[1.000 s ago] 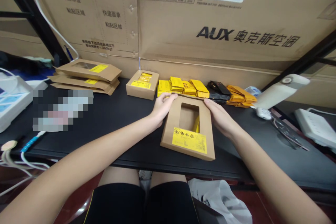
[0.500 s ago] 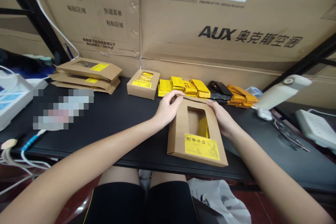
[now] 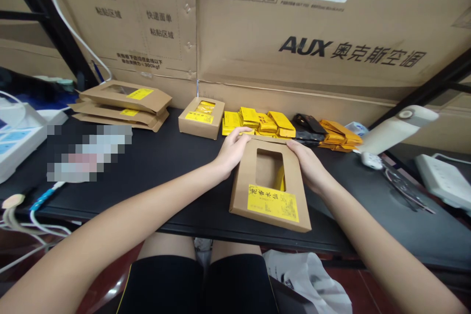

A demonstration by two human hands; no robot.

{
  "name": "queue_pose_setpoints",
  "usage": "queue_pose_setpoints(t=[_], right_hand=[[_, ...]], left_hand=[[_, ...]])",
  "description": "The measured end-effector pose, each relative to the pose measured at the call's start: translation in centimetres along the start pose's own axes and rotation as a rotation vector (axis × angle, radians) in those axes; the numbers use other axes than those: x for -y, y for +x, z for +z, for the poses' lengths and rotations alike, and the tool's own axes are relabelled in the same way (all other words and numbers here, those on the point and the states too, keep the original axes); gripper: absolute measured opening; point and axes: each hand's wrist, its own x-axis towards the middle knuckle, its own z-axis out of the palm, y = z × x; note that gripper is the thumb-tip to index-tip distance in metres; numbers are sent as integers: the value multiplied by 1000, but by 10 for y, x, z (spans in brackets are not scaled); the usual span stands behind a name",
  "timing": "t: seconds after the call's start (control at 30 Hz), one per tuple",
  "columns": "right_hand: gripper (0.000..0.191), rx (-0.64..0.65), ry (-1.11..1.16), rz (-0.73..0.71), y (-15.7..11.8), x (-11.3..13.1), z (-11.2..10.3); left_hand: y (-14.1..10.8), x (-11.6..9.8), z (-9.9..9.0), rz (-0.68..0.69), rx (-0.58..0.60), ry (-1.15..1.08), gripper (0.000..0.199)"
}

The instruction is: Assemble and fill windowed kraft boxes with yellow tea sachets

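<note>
A brown cardboard box (image 3: 241, 184) with a cut-out window and a yellow label lies near the table's front edge. Something yellow shows through the right side of its window. My left hand (image 3: 234, 149) grips the box's far left corner, fingers bent over the far edge. At the far right corner my right hand (image 3: 307, 164) holds the same box, thumb on the edge, its other fingers mostly hidden. Just beyond the box are several yellow packets (image 3: 281, 124). A smaller windowed box (image 3: 200, 128) with yellow contents sits behind and to the left.
Flat windowed boxes (image 3: 150, 103) are stacked at the back left. Black packets (image 3: 309, 132), orange packets (image 3: 340, 136), a leaning white bottle (image 3: 397, 127) and glasses (image 3: 405, 187) are on the right. Large cartons (image 3: 239, 54) stand behind; white cables (image 3: 47, 229) hang at the left front.
The held box has shifted slightly left and its far edge looks more closed. Both hands have moved a little left with it, and less yellow shows through the window.
</note>
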Motion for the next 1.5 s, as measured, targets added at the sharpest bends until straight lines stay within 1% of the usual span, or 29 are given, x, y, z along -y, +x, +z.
queue_pose_setpoints(t=[0.03,0.1,0.23,0.43,0.5,0.6,0.73,0.9,1.07,1.27,1.37,1.5], right_hand=[[24,6,-8,-6,0,-1,-1],[27,14,-9,-3,-1,-1,-1],[30,20,-2,-6,-5,2,-1],[36,27,-13,-31,-5,2,0],[36,19,-20,-47,-4,1,0],[35,-8,-19,-60,-3,0,0],[34,-47,-15,-37,-3,1,-1],[31,-48,-10,-24,-3,2,-2],[29,-64,-17,-18,-3,2,-1],[28,-81,1,29,-4,6,1],[29,-92,-14,13,-4,6,0],[29,-80,-12,0,-3,4,-1]], left_hand=[[0,0,0,-30,-8,-4,25],[0,0,0,-47,-12,-21,26],[3,2,-1,-23,-1,-50,20],[8,4,-3,31,18,-38,19],[8,4,-4,43,22,-34,19],[7,4,-3,14,31,-43,17],[4,3,-2,-43,44,-62,17],[3,2,-2,-68,36,-85,14],[4,4,-2,-68,32,-82,14],[4,3,-3,-60,45,-50,14],[4,2,-3,-64,57,-46,15],[5,1,-3,-80,100,-39,16]])
